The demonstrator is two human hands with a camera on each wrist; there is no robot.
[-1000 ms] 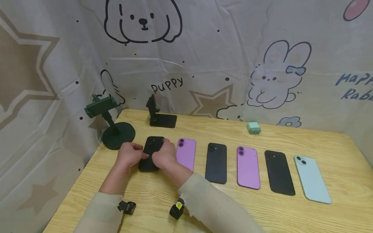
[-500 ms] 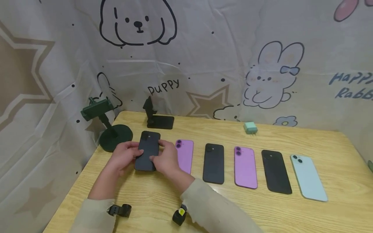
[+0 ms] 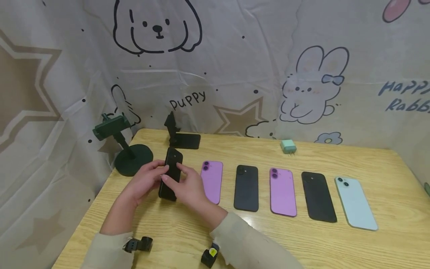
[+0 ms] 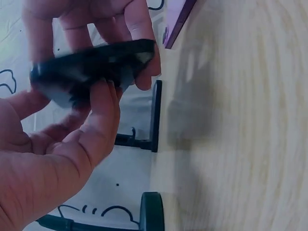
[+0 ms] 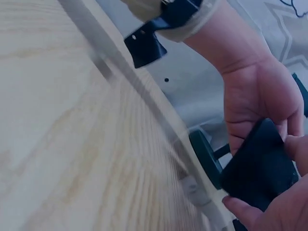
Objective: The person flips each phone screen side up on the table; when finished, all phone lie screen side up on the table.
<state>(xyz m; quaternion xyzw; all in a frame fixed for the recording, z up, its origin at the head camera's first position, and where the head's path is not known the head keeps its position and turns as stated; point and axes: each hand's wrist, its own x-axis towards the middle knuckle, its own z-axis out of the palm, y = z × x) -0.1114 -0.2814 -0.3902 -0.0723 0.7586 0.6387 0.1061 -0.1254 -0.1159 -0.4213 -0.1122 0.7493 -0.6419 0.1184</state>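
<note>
Both hands hold a black phone [image 3: 173, 168] above the left part of the table, tilted on its long edge in the head view. My left hand [image 3: 145, 182] grips its left side, thumb against the phone. On the opposite side my right hand [image 3: 189, 186] pinches it between thumb and fingers. The left wrist view shows the dark phone [image 4: 86, 67] blurred, clear of the table, with fingers of both hands around it. From the right wrist, the phone [image 5: 260, 166] shows a plain dark face, and the left hand [image 5: 262, 91] lies behind it.
Right of the hands lie a purple phone [image 3: 212, 182], a dark phone [image 3: 246, 188], another purple phone [image 3: 283, 192], a black phone [image 3: 318, 197] and a pale blue phone [image 3: 356, 203]. Behind stand a green holder [image 3: 133, 160], a black stand [image 3: 187, 141] and a green charger [image 3: 288, 146].
The black phone has come up off the table in both hands, and it has turned from facing the head camera to an edge-on tilt. The fingers have shifted along its sides.
</note>
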